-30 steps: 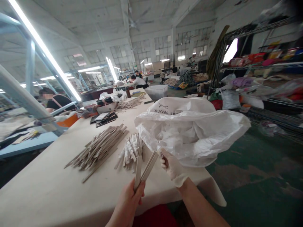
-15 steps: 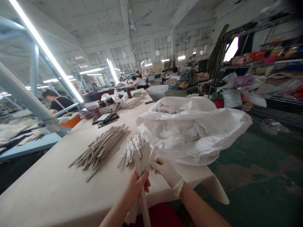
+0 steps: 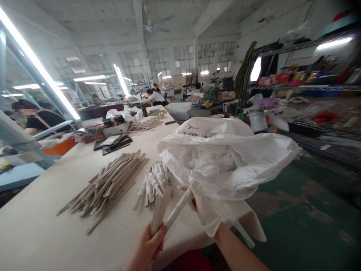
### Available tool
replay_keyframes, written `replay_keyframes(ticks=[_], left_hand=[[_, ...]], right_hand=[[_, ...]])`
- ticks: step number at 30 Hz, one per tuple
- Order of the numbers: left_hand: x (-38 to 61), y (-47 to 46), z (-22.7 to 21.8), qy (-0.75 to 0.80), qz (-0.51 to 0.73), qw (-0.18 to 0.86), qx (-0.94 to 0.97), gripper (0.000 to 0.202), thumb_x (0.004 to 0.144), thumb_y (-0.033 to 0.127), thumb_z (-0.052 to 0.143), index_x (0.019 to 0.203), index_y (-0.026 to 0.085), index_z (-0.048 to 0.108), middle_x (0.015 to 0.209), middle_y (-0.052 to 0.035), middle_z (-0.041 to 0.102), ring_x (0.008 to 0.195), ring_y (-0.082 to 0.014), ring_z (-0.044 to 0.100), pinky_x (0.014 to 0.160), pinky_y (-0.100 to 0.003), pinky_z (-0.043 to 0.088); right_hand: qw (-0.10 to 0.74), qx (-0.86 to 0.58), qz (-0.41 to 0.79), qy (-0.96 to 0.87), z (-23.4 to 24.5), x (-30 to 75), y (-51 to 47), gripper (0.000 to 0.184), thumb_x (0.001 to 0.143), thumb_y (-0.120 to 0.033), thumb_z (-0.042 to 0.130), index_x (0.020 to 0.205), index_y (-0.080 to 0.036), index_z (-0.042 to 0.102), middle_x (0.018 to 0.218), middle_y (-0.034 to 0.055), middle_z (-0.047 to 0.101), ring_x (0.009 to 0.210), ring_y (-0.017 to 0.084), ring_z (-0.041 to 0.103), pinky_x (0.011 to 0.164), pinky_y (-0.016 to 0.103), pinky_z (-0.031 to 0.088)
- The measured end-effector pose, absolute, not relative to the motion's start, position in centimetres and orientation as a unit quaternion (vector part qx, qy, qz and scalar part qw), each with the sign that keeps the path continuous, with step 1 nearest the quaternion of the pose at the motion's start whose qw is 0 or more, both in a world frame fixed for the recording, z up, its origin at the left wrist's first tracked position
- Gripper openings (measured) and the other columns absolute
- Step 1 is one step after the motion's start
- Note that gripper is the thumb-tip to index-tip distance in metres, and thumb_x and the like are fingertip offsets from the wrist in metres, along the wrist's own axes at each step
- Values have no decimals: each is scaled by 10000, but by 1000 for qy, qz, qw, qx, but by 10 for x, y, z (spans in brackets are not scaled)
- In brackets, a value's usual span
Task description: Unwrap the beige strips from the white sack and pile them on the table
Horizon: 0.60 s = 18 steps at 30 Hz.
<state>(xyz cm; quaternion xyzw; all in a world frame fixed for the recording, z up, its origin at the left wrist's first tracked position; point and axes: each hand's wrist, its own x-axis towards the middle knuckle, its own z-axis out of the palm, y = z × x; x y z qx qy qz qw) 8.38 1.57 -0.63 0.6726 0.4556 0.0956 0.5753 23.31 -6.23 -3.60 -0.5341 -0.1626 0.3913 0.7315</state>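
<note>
My left hand, bare, is closed round the lower ends of a few long pale strips that fan upward from it. My right hand wears a whitish glove and pinches the upper end of one strip at the mouth of a big white plastic bag lying on the table's right edge. The bag's rim partly covers the gloved fingers. Just beyond the strips lies a small heap of white wrapped pieces, and left of it a long pile of grey strips.
The cream table runs far ahead, with dark folders, boxes and more strips further up. Seated people work at the left and far end. Wire shelving with bags stands right, over a green floor.
My left hand dropped lower with its strips. The gloved right hand moved from the strips' tips to the bag's mouth, drawing one strip out sideways. The view swung slightly right.
</note>
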Motion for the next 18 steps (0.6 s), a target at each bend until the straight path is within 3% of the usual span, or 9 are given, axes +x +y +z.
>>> replay_keyframes(ticks=[3, 8, 13, 15, 18], left_hand=[[80, 16, -14, 465, 102, 580, 661, 466, 592, 602, 595, 719, 168, 480, 368, 85, 435, 262, -31, 277, 292, -157, 177], [59, 28, -19, 461, 83, 590, 658, 506, 587, 634, 595, 729, 159, 493, 394, 75, 447, 296, -33, 298, 308, -157, 211], [32, 42, -22, 474, 48, 594, 648, 552, 599, 686, 551, 740, 153, 505, 375, 84, 402, 300, -33, 267, 314, -165, 211], [27, 44, -20, 489, 53, 575, 654, 555, 587, 689, 558, 716, 151, 519, 385, 81, 396, 311, -36, 282, 322, -166, 227], [26, 47, -16, 526, 115, 516, 666, 524, 589, 664, 575, 695, 151, 539, 427, 70, 405, 344, -45, 310, 341, -170, 260]], right_hand=[[696, -507, 464, -208, -47, 216, -51, 652, 722, -717, 376, 868, -142, 648, 423, -45, 402, 398, 84, 330, 413, 238, 234], [642, -524, 509, -232, -68, 209, -63, 655, 718, -732, 356, 585, -135, 590, 434, 2, 479, 388, 81, 404, 421, 231, 290], [723, -407, 557, -15, -72, 238, -68, 624, 646, -720, 496, 873, -146, 595, 631, 28, 614, 441, 83, 482, 380, 187, 305], [728, -340, 591, 69, -69, 243, -53, 517, 637, -637, 594, 812, -150, 595, 652, 21, 621, 440, 80, 495, 348, 174, 305], [740, -333, 563, 155, -64, 237, -23, 213, 674, -326, 699, 768, -157, 610, 618, -19, 621, 392, 41, 460, 298, 135, 268]])
